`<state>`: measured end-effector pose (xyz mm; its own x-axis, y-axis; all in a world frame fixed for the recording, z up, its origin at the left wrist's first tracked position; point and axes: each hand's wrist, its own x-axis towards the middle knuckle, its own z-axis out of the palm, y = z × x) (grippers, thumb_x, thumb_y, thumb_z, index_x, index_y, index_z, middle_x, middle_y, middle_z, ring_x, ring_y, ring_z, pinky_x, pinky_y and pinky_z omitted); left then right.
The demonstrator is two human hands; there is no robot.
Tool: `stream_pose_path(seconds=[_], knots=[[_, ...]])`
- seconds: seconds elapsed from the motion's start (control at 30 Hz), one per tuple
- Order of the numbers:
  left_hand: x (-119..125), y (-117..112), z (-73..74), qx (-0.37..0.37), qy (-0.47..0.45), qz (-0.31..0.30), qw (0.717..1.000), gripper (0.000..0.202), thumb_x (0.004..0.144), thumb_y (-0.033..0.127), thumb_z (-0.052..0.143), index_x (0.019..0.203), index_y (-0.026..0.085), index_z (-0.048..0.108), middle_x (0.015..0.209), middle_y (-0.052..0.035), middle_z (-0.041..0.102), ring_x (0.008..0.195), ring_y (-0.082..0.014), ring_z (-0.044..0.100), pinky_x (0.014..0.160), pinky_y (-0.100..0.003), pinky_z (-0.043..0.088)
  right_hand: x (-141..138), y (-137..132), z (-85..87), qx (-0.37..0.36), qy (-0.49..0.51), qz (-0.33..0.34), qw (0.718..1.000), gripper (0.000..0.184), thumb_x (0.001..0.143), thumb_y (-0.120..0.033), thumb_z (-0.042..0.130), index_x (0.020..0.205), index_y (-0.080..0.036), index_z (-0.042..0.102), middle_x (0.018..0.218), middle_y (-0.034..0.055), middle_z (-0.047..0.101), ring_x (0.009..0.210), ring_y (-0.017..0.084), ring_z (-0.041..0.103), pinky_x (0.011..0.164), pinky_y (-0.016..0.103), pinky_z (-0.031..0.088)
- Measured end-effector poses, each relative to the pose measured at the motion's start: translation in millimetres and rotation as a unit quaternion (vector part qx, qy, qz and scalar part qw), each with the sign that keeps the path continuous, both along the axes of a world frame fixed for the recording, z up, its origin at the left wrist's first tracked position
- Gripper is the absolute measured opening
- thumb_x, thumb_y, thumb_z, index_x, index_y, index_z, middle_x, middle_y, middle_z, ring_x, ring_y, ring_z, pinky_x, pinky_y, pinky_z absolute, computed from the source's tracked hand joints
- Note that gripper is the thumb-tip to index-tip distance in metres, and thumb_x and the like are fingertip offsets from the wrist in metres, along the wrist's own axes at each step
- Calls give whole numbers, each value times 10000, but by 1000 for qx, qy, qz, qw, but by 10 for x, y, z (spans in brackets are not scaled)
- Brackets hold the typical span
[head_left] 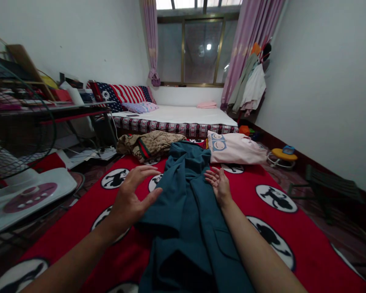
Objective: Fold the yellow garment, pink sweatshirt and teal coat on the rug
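A dark teal jacket [190,203] lies lengthwise on a red blanket [88,219] with white circles and black figures. One sleeve is folded over its front, and a pocket flap shows on the right side. My left hand [134,193] hovers at the jacket's left edge, thumb and fingers spread, holding nothing. At the right edge is my right hand [219,185], its fingers apart and slightly curled, palm turned toward the jacket. Whether its fingertips touch the cloth I cannot tell.
Beyond the jacket lie a brown patterned garment [152,144] and a pale pink garment [238,148]. A bed [177,114] stands under the window. To the left are a fan [21,191] and a cluttered desk [79,106]; a yellow stool [283,154] and a dark folding stool [332,185] stand right.
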<state>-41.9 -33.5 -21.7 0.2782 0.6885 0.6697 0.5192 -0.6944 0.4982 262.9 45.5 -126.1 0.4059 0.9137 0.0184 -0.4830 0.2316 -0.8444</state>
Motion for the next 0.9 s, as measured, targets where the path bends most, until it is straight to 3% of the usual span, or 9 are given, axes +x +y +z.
stream_pose_path(seconds=[0.13,0.27,0.33,0.43,0.5,0.57,0.7,0.8,0.9], knots=[[-68,276,-277,-189,168,-23,967,634,723,574,689,1259,247,596,1385,-127,507,1267,-321,493,1051,-481,420,-7,-20,9,3,-39,24,999,521,781,-684,571,913,-183,629,806,68,701,705,179,689,621,280,542],[-125,168,-398,-250,272,-104,923,768,586,555,804,1277,292,600,1491,-119,392,1333,-345,419,1093,-483,365,2,-33,21,3,-60,39,997,551,772,-708,565,881,-173,646,795,79,709,707,185,691,626,286,543],[-114,131,-407,-251,282,-130,917,712,583,479,822,1246,307,629,1499,-101,392,1331,-338,424,1095,-471,364,4,-37,28,1,-60,43,997,551,772,-707,567,867,-171,653,792,81,712,706,183,690,623,283,543],[-23,193,-370,-248,242,-149,926,340,661,245,713,1000,264,741,1371,-75,552,1227,-294,539,1045,-411,423,-4,-43,37,1,-53,45,998,542,761,-699,590,840,-168,664,777,78,715,687,177,686,605,272,537],[71,236,-265,-254,176,-138,941,295,645,121,585,869,228,744,1117,-57,700,1043,-255,647,933,-363,499,-10,-46,40,3,-51,48,998,536,758,-693,598,830,-166,667,771,77,716,680,172,684,599,266,534],[173,190,-62,-250,95,-114,957,329,628,96,529,863,213,728,899,-27,734,877,-234,683,816,-332,536,-11,-49,41,4,-54,50,997,535,764,-692,590,833,-168,668,778,79,717,687,173,687,608,269,538],[340,-217,487,-248,10,-151,957,219,730,197,595,910,221,720,893,-24,731,824,-229,687,744,-305,552,17,-52,26,-2,-69,40,997,561,756,-720,565,855,-177,669,813,83,726,726,194,697,635,291,549],[410,-532,757,-298,122,-260,910,347,730,279,708,1076,299,711,1052,-17,726,935,-229,678,795,-276,550,64,-39,2,-19,-101,33,994,578,744,-735,556,879,-187,678,872,82,743,810,223,700,701,323,557],[472,-612,803,-336,265,-427,796,556,680,317,794,1220,320,660,1153,-31,704,997,-231,672,849,-252,530,105,-15,-18,-18,-136,29,990,576,738,-730,557,921,-201,691,944,64,750,941,249,684,806,362,549]])
